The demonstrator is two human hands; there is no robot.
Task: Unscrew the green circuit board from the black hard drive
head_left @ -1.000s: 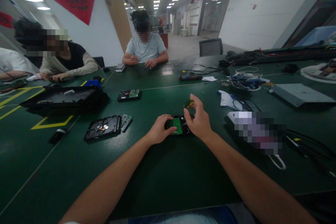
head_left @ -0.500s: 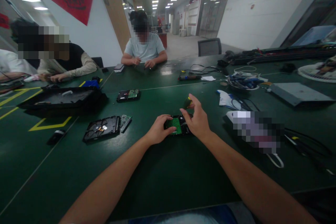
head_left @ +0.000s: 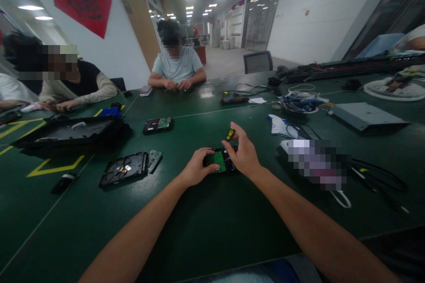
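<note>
A black hard drive with a green circuit board [head_left: 219,160] lies on the dark green table [head_left: 206,230] in front of me. My left hand [head_left: 196,172] grips its left edge, fingers curled and thumb on the board. My right hand [head_left: 243,152] is closed round a small screwdriver with a yellow and black handle [head_left: 230,134], held upright over the drive's right side; its tip is hidden behind my fingers.
An opened hard drive [head_left: 124,169] and a loose board [head_left: 154,160] lie to the left, another drive [head_left: 157,124] farther back, a black tray [head_left: 69,131] at left. Cables [head_left: 300,101], a grey box [head_left: 365,116] and a blurred item [head_left: 315,163] sit to the right. Two people sit across the table.
The view has shifted slightly left and down. My right hand with the screwdriver has come a little lower and nearer the drive. My left hand keeps its grip.
</note>
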